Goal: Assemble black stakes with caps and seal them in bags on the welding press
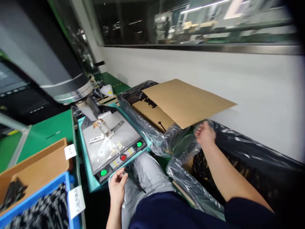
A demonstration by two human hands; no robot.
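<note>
My left hand (118, 187) rests at my lap, fingers curled round the end of a thin black strip (134, 179) that lies across my grey trouser leg, just below the machine's button panel (121, 157). My right hand (205, 133) reaches out to the right over a box lined with clear plastic (186, 181); it is blurred, closed into a loose fist at the plastic's edge beneath a brown cardboard sheet (186, 101). What it holds, if anything, I cannot make out.
A press machine with a metal plate (107, 136) and green and red buttons stands ahead. A blue bin (35, 203) of black parts and a cardboard box (35, 162) sit at the left. A second lined box (143, 108) lies behind; a white wall runs along the right.
</note>
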